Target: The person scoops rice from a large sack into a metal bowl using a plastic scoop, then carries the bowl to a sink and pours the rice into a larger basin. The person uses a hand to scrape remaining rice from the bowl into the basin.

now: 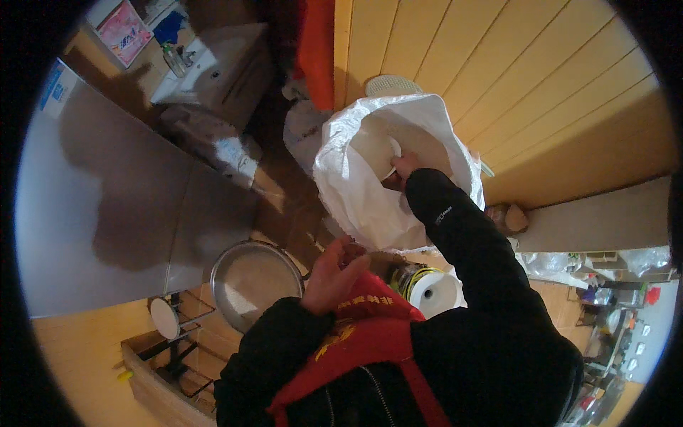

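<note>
A tall white woven sack (pixel 347 205) stands before me with its mouth spread wide. Pale fine-grained stuff, perhaps rice, (pixel 424 140) lies inside it. My right hand (pixel 407 164) reaches down into the sack and grips the edge of a white bowl or scoop (pixel 395 147). Shadow and the sleeve hide part of that hand. My left hand (pixel 333 275) hovers in front of the red apron (pixel 373 341), near the sack's close side, fingers loosely apart with nothing visible in them. To the left is a round metal basin (pixel 216 288) holding pale grain-like stuff (pixel 259 280).
Yellow panelling (pixel 480 69) rises behind the sack. A large grey cabinet or appliance (pixel 133 197) borders the left. Close by are a wooden-sided rack (pixel 160 392), a white round object with a centre hole (pixel 435 292), and a jar-like container (pixel 509 219). A washbasin (pixel 184 80) is farther off.
</note>
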A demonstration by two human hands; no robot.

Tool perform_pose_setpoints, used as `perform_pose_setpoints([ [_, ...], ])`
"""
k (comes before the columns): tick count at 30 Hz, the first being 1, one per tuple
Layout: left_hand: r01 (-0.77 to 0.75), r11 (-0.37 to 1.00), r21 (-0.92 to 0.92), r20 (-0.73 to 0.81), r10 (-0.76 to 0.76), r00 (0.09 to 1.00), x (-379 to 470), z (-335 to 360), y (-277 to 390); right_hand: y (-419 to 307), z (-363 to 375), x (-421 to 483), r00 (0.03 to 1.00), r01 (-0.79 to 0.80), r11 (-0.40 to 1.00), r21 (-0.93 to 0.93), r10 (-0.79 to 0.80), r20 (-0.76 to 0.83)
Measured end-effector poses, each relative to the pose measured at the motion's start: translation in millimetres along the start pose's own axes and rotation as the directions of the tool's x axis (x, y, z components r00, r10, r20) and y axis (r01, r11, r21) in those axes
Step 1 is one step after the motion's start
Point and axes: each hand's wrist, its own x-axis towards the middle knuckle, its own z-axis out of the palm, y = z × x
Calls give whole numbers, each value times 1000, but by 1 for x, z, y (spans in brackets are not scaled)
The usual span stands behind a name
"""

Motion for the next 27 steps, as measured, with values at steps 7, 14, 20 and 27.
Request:
perform_pose_setpoints([
  [7,-122,993,-4,-26,122,992,-3,12,-2,-18,-55,-49,997,-64,840,538,27,76],
  [14,-89,993,73,-65,94,993,3,42,6,-20,-96,-87,1000,-11,847,531,21,-14],
  [20,-68,998,14,-61,69,996,2,44,-4,-17,-113,-118,987,-139,802,581,64,148],
  [27,-130,962,240,-3,135,991,1,37,-27,-36,-122,-150,984,-161,766,623,76,161],
])
